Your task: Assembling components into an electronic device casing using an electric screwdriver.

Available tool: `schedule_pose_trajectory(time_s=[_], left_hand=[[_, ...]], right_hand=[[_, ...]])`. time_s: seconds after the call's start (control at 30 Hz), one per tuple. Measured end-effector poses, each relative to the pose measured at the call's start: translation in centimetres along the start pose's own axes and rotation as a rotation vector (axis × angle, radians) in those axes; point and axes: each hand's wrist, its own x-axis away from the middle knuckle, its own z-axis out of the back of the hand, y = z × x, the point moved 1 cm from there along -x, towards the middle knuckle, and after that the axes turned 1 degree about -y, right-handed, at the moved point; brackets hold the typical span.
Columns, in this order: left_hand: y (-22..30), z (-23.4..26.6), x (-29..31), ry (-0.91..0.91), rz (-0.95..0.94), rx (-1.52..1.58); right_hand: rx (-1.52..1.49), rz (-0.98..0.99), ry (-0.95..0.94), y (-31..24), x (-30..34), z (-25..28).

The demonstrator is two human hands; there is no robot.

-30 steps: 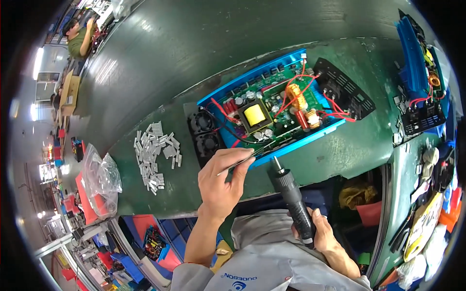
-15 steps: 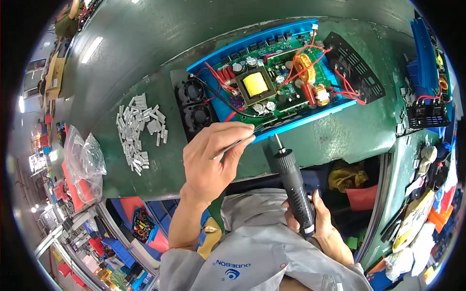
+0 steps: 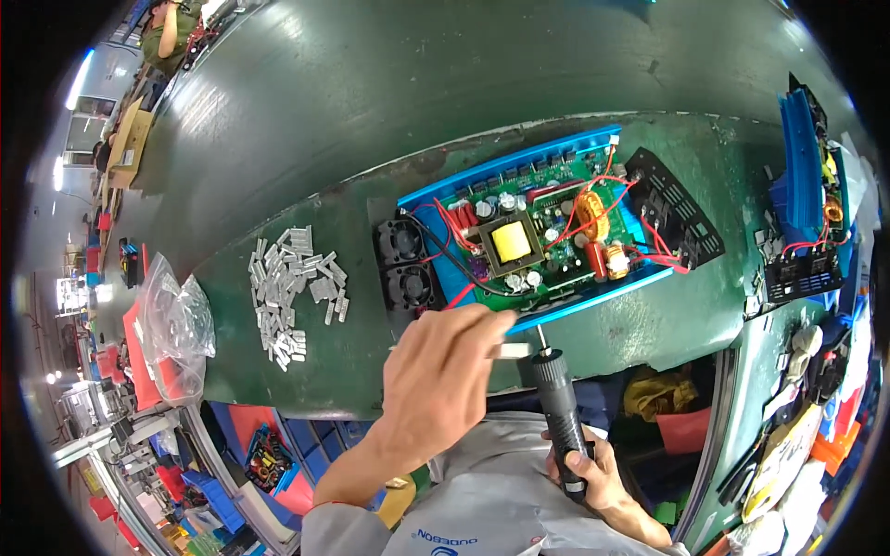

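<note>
My right hand (image 3: 598,477) is wrapped round a black electric screwdriver (image 3: 559,403). Its bit points up and away, close to the near wall of a blue metal case (image 3: 603,301); whether they touch I cannot tell. My left hand (image 3: 440,380) is closed and blurred, just in front of the case's near left part. A slim pale metal tool (image 3: 511,351), perhaps tweezers, sticks out past its fingers. Inside the case lies a green circuit board (image 3: 556,264) with a yellow transformer (image 3: 511,242) and a copper coil (image 3: 592,216). Red wires run to a black vented end plate (image 3: 672,208).
Two black fans (image 3: 404,264) on a panel stand at the case's left end. Farther left lie a pile of small grey metal pieces (image 3: 287,292) and a clear plastic bag (image 3: 176,324). Another blue case (image 3: 799,167) stands at the right. A person (image 3: 171,37) is far off, top left.
My view has shifted, so the bench sits lower in it. My left hand has drawn back from the case edge, and the slim tool has turned in its fingers. The screwdriver stays in my right hand.
</note>
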Motion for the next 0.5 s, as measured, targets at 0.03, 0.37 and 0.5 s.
schedule_pose_trajectory(time_s=[0.03, 0.37, 0.5], left_hand=[[0.1, 0.0, -0.2, 0.011, -0.001, -0.004], [0.4, -1.5, -0.4, -0.231, -0.015, -0.295], [0.7, -1.4, -0.9, -0.293, -0.015, -0.331]], right_hand=[[0.073, 0.031, -0.024, 0.2, -0.2, 0.1], [0.054, 0.055, 0.089, 1.4, -0.3, -0.4], [0.202, 0.161, 0.126, 2.0, -0.7, 0.4]])
